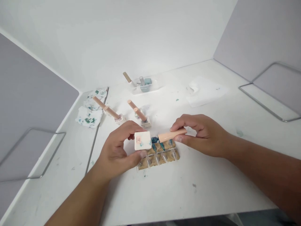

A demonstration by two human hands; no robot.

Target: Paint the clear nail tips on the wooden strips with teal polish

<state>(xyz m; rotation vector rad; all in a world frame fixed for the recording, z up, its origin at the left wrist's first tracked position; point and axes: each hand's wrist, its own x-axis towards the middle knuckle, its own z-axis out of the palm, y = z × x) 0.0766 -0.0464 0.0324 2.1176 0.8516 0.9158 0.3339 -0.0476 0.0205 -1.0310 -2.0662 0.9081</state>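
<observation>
My left hand (119, 150) is closed on a square white nail polish bottle (142, 140), tipped on its side with its labelled base towards me. Thumb and fingers of my right hand (199, 133) pinch its long peach cap (171, 135). Between cap and bottle shows a neck smeared with dark teal polish (154, 140); whether the cap is fully off, I cannot tell. Just below, two tan stands (177, 154) carry rows of nail tips. The front row's tips (157, 159) look clear, while several behind are teal, partly hidden by the bottle.
Several peach-capped bottles (145, 121) stand behind my hands. A clear tray (152, 88) holds more bottles at the back. Stained wipes (89, 116) lie at left, white paper (207, 94) at right. Wire frames (265, 110) flank both sides.
</observation>
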